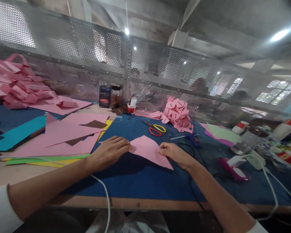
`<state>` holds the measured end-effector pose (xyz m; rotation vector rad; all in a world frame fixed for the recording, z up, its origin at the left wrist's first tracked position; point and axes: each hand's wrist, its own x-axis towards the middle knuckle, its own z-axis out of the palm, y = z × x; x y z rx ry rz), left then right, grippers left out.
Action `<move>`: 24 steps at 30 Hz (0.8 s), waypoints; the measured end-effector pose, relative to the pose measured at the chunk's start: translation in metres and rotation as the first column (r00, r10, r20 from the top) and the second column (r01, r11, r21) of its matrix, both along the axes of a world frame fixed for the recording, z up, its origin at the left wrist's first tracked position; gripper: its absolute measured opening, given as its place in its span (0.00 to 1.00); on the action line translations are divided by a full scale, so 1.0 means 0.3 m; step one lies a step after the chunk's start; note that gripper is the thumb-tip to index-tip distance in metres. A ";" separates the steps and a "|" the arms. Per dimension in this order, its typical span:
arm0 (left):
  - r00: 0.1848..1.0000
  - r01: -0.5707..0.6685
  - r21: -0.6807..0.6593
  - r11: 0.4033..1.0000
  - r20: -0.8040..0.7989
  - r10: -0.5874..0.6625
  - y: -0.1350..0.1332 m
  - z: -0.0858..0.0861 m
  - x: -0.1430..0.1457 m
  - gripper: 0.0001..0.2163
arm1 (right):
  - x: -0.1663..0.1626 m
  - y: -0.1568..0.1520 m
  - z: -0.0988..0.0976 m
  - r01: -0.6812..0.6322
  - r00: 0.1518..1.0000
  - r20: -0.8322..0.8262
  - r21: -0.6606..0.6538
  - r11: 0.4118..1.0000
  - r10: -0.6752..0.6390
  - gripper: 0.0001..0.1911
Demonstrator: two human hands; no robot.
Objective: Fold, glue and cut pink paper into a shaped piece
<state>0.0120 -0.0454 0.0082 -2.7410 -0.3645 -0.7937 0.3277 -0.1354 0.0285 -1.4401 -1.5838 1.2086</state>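
A pointed piece of pink paper [146,147] is held between my two hands, slightly raised over the blue mat [140,184]. Its left side is pinched under the fingers of my left hand [113,150], which hide that end. My right hand [173,153] grips the right edge between thumb and fingers, and a sharp corner hangs down beside it. Just beyond the paper lie scissors [157,129] with one red and one yellow handle loop. A blue glue gun [192,139] rests past my right hand.
Pink sheets [70,129] are stacked at left, below a heap of pink strips [16,84]. Folded pink pieces with dark dots [177,113] are piled near the mesh screen [155,64]. A white cable [105,191] crosses the front edge; a magenta device [234,170] lies at right.
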 end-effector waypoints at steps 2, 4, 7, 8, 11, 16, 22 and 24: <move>0.997 -0.011 -0.015 1.000 -0.083 0.010 0.000 -0.016 0.001 0.11 | 0.020 0.016 -0.034 0.062 0.992 0.100 0.083 0.995 -0.070 0.18; 0.992 -0.006 -0.032 0.999 -0.129 0.002 -0.001 -0.023 0.004 0.11 | 0.036 0.028 -0.059 0.103 0.976 0.177 0.118 0.988 -0.123 0.16; 0.989 -0.004 -0.059 0.998 -0.150 -0.005 -0.007 -0.024 0.012 0.11 | 0.040 0.029 -0.068 0.181 0.921 0.297 0.248 0.952 -0.252 0.13; 0.989 -0.008 -0.066 0.998 -0.149 -0.002 -0.010 -0.023 0.015 0.11 | 0.034 0.023 -0.063 0.192 0.886 0.341 0.349 0.917 -0.315 0.13; 0.990 -0.012 -0.084 0.996 -0.144 -0.001 -0.018 -0.021 0.022 0.11 | -0.009 -0.008 -0.039 0.021 0.815 0.447 0.612 0.791 -0.368 0.07; 0.996 0.016 -0.140 0.990 -0.090 -0.028 -0.027 -0.027 0.025 0.11 | -0.091 -0.049 -0.048 -0.350 0.792 0.605 0.559 0.752 -0.082 0.11; 0.995 0.024 -0.236 0.971 -0.090 -0.047 -0.035 -0.032 0.032 0.10 | -0.091 -0.032 -0.096 -0.387 0.760 0.646 0.535 0.751 -0.069 0.05; 0.993 0.012 -0.271 0.963 -0.107 -0.042 -0.033 -0.035 0.034 0.11 | -0.085 -0.030 -0.095 -0.388 0.768 0.637 0.533 0.752 -0.055 0.06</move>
